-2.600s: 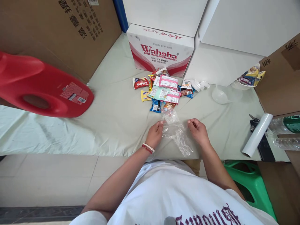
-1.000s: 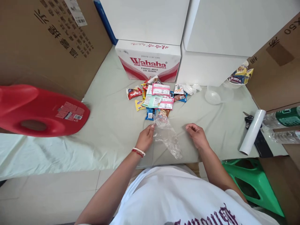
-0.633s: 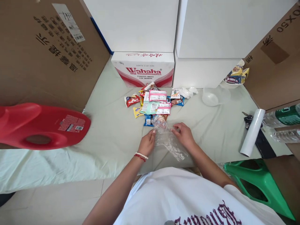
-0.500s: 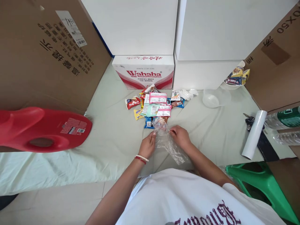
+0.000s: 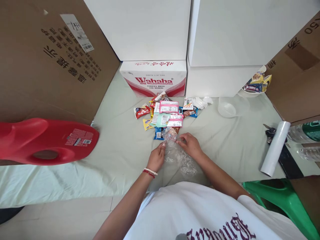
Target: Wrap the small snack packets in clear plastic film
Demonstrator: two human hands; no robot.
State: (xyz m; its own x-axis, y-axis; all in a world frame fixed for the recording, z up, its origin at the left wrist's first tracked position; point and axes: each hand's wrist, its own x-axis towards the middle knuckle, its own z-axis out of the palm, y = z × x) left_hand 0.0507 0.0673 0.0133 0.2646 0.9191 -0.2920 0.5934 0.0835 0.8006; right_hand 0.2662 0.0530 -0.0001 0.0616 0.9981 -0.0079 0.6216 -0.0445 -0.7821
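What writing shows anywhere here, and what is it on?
"Wahaha": red-and-white carton.
"PURIFIED WATER FOR DRINKING": same carton.
"温馨提示": left cardboard box.
"50", "汤", "桶": right cardboard box.
Too small, blurred or distorted: snack packets, red jug's label, green bottle label, purple shirt lettering, carton's remaining print, left box's sticker and finer print.

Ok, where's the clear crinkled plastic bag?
Below-right of the head view's centre, the clear crinkled plastic bag is between left hand and right hand, at the near edge of the colourful snack pile.

"Wahaha" on white-red carton (image 5: 153,78), "50" on cardboard (image 5: 282,86)
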